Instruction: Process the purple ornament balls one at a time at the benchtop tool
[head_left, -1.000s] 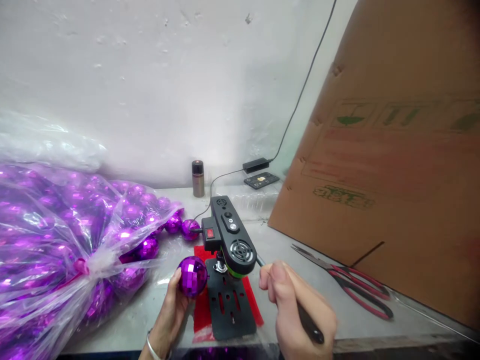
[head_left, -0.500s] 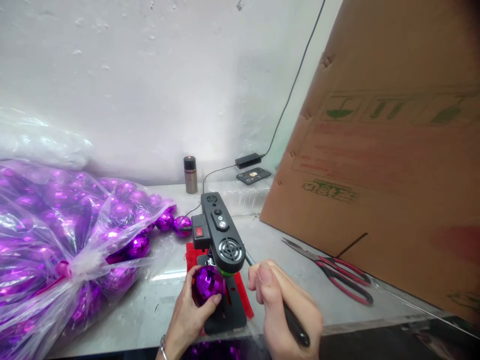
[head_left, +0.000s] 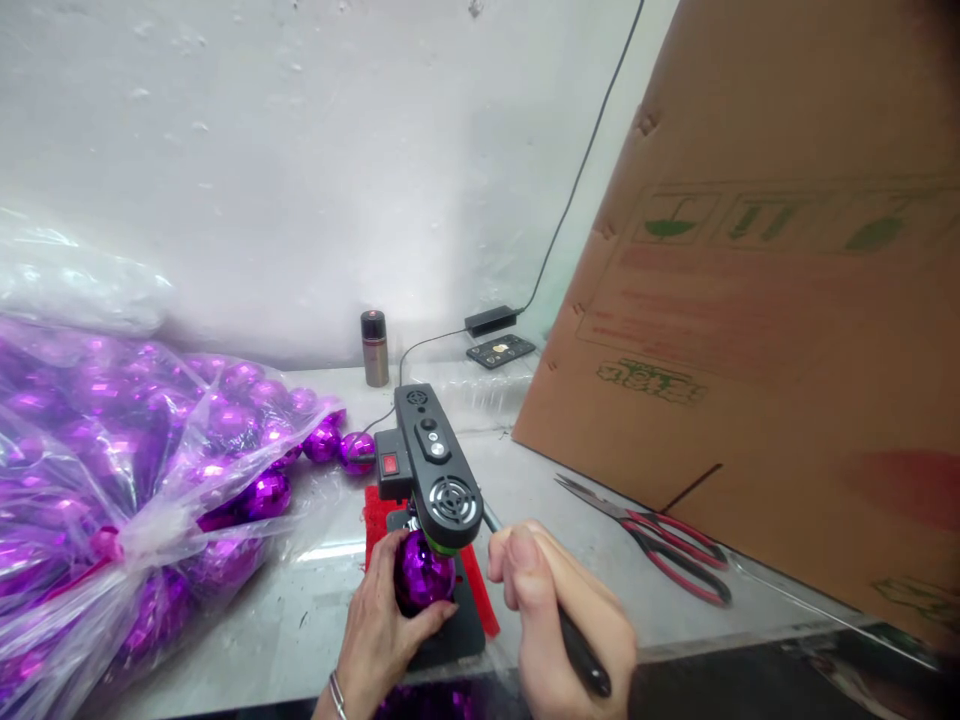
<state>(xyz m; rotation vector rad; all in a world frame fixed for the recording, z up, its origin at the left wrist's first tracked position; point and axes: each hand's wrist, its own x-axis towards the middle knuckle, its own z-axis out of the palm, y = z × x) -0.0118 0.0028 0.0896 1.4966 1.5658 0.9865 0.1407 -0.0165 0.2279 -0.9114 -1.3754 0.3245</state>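
Observation:
My left hand is closed round the side of a shiny purple faceted ball, thumb below and fingers behind. The ball sits against the underside of the head of a small black machine with round grilles and a red switch. My right hand is wrapped round the black handle of a lever whose metal rod runs toward the machine's right side. Beneath the ball, the machine's black base plate lies over a red strip.
A knotted clear bag of purple balls fills the left. Red-and-black scissors lie right, below a large cardboard box. Behind stand a small bottle, a phone and a black adapter with its cable.
The ball in my left hand has shifted slightly right, closer in under the machine head. My right hand keeps its grip on the lever handle. The whole view has moved a little.

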